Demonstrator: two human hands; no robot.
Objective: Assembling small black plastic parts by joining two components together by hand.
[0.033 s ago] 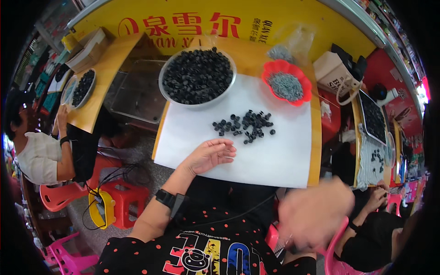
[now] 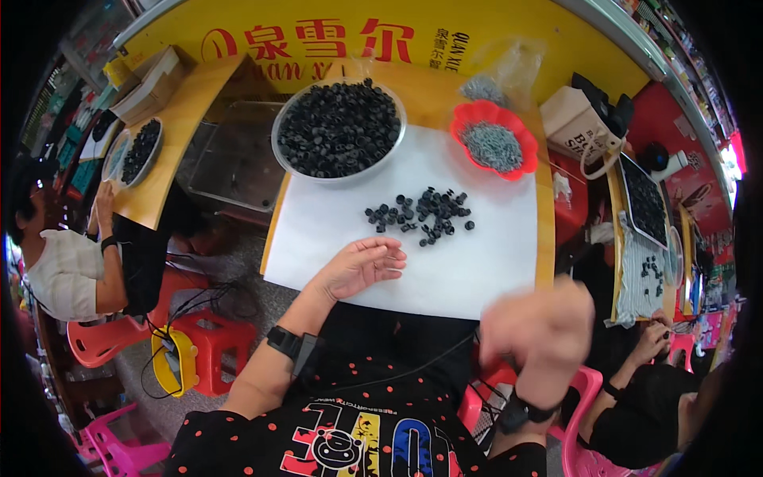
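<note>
My left hand (image 2: 364,269) lies palm inward on the white sheet (image 2: 477,270), its fingers loosely bent and apart, with nothing seen in them. Just beyond its fingertips is a loose pile of small round black plastic parts (image 2: 433,211). My right hand (image 2: 540,322) is raised at the sheet's near right corner, over the table edge; motion smears its fingers, so their grip is hidden. A large clear bowl (image 2: 280,155) heaped with the same black parts stands at the far left of the sheet. At the far right, a red scalloped bowl (image 2: 524,165) holds many small grey metal pieces (image 2: 491,147).
A clear plastic bag (image 2: 517,67) of grey pieces lies behind the red bowl. A co-worker (image 2: 67,266) sits at another table on the left, near a red stool (image 2: 214,342). Another person (image 2: 652,397) works at the right. A cream tote bag (image 2: 576,119) stands beside the table.
My right hand has moved up and slightly left toward the table edge, and its wristband has come into view. My left hand keeps its place by the pile.
</note>
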